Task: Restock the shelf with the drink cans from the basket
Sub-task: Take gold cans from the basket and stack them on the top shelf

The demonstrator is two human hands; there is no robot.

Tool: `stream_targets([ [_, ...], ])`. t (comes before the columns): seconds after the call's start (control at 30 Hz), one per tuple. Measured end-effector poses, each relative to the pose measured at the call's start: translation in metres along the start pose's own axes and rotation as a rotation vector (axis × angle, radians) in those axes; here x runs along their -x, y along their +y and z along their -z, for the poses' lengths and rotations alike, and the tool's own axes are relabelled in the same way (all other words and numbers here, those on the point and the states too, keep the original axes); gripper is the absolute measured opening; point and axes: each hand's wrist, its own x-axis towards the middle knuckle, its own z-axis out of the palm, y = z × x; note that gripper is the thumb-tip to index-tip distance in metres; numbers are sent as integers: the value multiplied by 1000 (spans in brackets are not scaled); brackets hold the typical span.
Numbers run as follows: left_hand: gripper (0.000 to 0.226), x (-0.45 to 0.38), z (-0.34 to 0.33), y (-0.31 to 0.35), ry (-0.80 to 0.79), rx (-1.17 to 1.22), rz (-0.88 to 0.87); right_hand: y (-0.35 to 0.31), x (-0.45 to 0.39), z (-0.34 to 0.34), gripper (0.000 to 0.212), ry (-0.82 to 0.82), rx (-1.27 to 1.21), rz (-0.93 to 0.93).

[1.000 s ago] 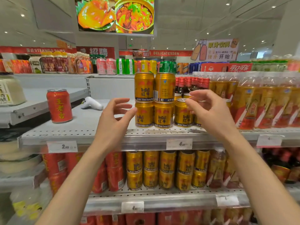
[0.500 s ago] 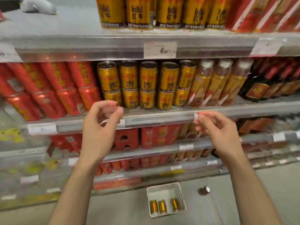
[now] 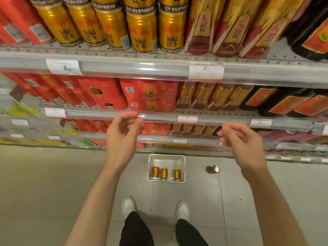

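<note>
A white basket (image 3: 166, 158) sits on the floor at the foot of the shelving, holding three gold drink cans (image 3: 163, 173) lying side by side. My left hand (image 3: 122, 137) and my right hand (image 3: 243, 144) hang in the air above it, in front of the lower shelves, fingers loosely curled, holding nothing. Gold cans of the same kind (image 3: 141, 31) stand in a row on the shelf (image 3: 124, 68) at the top of the view.
A single red can (image 3: 213, 169) lies on the floor right of the basket. Red multipacks (image 3: 149, 95) and bottled drinks (image 3: 214, 96) fill the lower shelves. My two white shoes (image 3: 129, 205) stand on the grey tiles just behind the basket.
The view has tilted down from the top shelf to the floor. Both hands left the gold cans on the shelf and dropped, empty, toward the basket.
</note>
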Motion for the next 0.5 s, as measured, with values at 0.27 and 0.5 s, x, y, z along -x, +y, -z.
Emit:
stream_targets([
  [0.27,14,6,-31,-121,-6,-73,147,121,-33,-10,13,-62,91,-124],
  [0.5,10,-20,-25,-335,-30,-170,211,316,-89,-87,14,-131,143,-138],
])
